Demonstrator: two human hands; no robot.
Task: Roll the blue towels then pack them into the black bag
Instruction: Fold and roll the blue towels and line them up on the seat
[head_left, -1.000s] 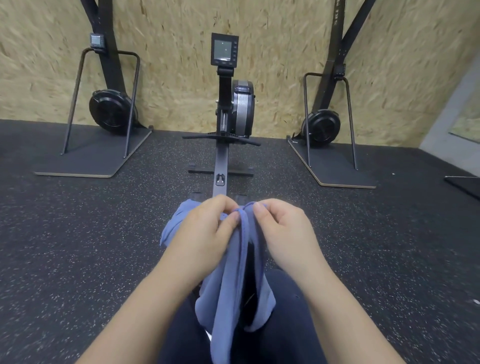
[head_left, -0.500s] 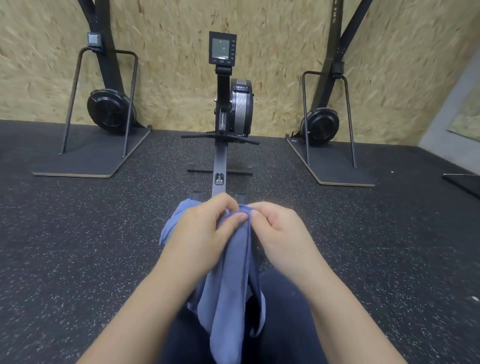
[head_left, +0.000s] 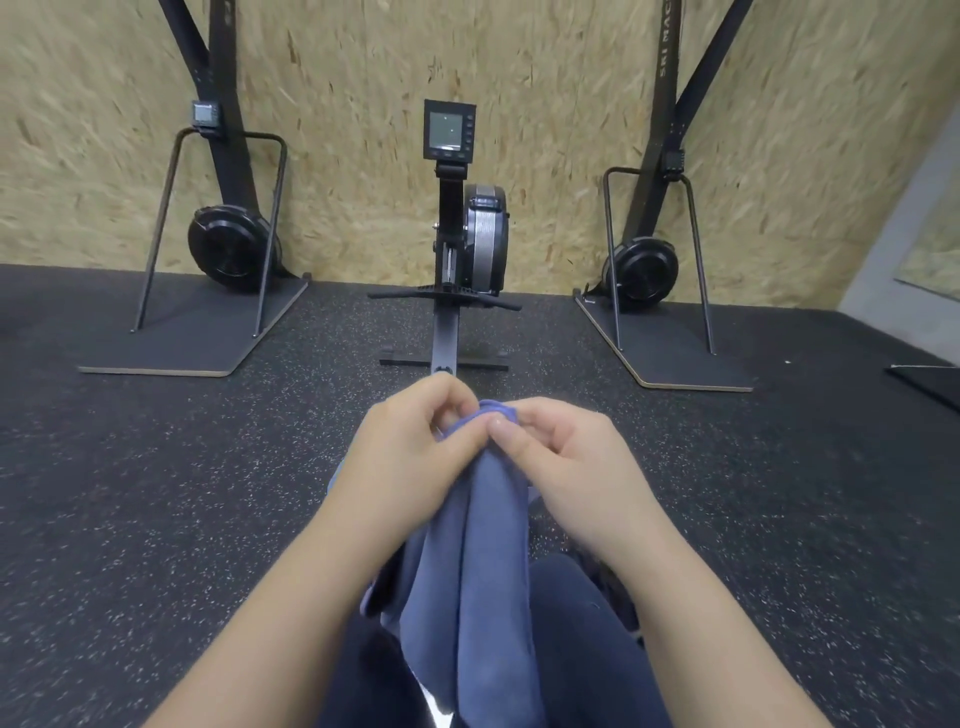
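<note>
Fingers of left hand (head_left: 415, 457) and right hand (head_left: 566, 462) pinch blue towel (head_left: 488, 571) top edge; towel hangs over lap.

Even, soft indoor light fills the room, with no glare or hard highlights. The pale chipboard wall (head_left: 545, 130) reads bright, while the speckled black rubber floor (head_left: 156, 493) stays dark with only faint shadows under the machines. Wide-angle distortion bows the upright frames outward at both edges. Slight motion blur softens the whole view.
</note>
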